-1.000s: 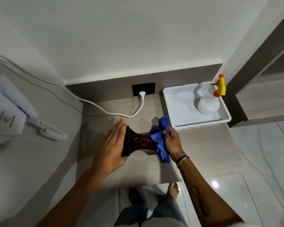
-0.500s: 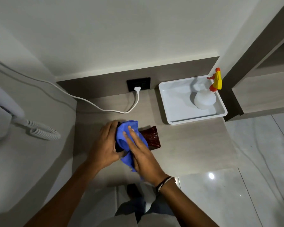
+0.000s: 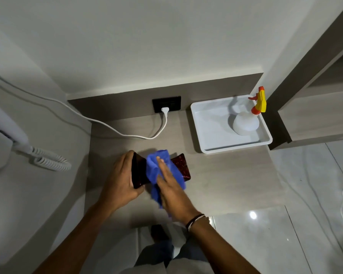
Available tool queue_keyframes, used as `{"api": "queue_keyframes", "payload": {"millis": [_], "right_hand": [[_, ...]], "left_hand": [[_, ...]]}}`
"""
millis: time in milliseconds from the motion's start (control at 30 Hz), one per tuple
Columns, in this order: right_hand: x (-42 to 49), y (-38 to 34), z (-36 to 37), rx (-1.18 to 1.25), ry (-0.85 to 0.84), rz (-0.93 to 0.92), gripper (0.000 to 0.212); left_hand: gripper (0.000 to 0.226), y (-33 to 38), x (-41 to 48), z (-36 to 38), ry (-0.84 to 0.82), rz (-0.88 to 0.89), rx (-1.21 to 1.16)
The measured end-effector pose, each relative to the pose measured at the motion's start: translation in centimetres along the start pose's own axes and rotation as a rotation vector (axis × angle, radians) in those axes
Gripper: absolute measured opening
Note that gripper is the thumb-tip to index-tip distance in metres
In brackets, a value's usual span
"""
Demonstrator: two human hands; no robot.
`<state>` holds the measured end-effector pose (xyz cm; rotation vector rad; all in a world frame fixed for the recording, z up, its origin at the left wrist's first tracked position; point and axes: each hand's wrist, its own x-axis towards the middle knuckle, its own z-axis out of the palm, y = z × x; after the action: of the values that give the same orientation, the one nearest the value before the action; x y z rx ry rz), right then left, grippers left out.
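A dark red, speckled curved dish (image 3: pixel 183 167) lies on the beige counter (image 3: pixel 222 178), in front of me. My left hand (image 3: pixel 121 177) grips its left end, fingers wrapped over the edge. A blue cloth (image 3: pixel 156 165) is draped over the middle of the dish. On top of it my right hand (image 3: pixel 170 184) presses with straight fingers. The middle of the dish is hidden under the cloth and hand.
A white tray (image 3: pixel 212 131) at the back right holds a white spray bottle (image 3: pixel 246 123) with a yellow and orange trigger. A white cable (image 3: pixel 115 131) runs from the black wall socket (image 3: pixel 166 103) to the left. A wall-mounted hair dryer (image 3: pixel 0 147) with coiled cord hangs at left.
My right hand has carried the cloth from the dish's right end to its middle and left part. My left hand, flat against the left end before, now grips it.
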<state>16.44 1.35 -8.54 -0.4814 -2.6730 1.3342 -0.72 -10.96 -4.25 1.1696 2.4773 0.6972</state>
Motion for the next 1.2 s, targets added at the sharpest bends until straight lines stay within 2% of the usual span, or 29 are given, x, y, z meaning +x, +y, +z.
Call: {"api": "queue_keyframes", "payload": {"millis": [133,200,267,300,367,433,600,667,833,1000,1200], "right_hand": [[-0.8,4.6,-3.6,0.059,0.024,0.243,0.079],[-0.6,4.1,-3.1,0.011,0.054,0.229,0.081],[0.1,1.7,-1.6,0.157,0.087,0.162,0.063],[0.6,0.8,-0.4,0.155,0.123,0.087,0.057],[1.2,-0.3,1.2,0.218,0.203,-0.003,0.059],[1.0,-0.5,1.0,0.251,0.165,-0.005,0.058],[0.1,3.9,-3.5,0.052,0.12,0.226,0.054],[-0.2,4.8,-5.7,0.0,0.082,0.229,0.066],[0.1,6.7,-10.8,-0.084,0.188,0.204,0.086],[3.5,8.7,-16.4,-0.215,0.289,0.177,0.081],[9.9,11.6,-19.4,-0.021,0.332,0.216,0.067]], "left_hand": [[0.119,1.2,-0.2,-0.2,-0.008,-0.013,0.064],[0.117,2.1,0.1,-0.3,-0.005,0.004,0.074],[0.11,2.8,0.5,-0.3,-0.018,0.003,0.08],[0.104,3.0,0.6,-0.2,-0.026,0.004,0.076],[0.092,3.3,0.7,-0.3,-0.021,0.005,0.059],[0.094,3.4,0.8,-0.5,-0.016,-0.012,0.064],[0.114,4.7,1.1,-1.0,-0.041,0.001,0.14],[0.116,5.5,1.6,-1.0,-0.047,0.031,0.172],[0.119,7.1,3.6,-1.0,-0.052,0.1,0.275],[0.138,8.4,5.6,0.0,-0.079,0.127,0.399],[0.137,8.7,6.3,1.7,-0.026,0.14,0.368]]}}
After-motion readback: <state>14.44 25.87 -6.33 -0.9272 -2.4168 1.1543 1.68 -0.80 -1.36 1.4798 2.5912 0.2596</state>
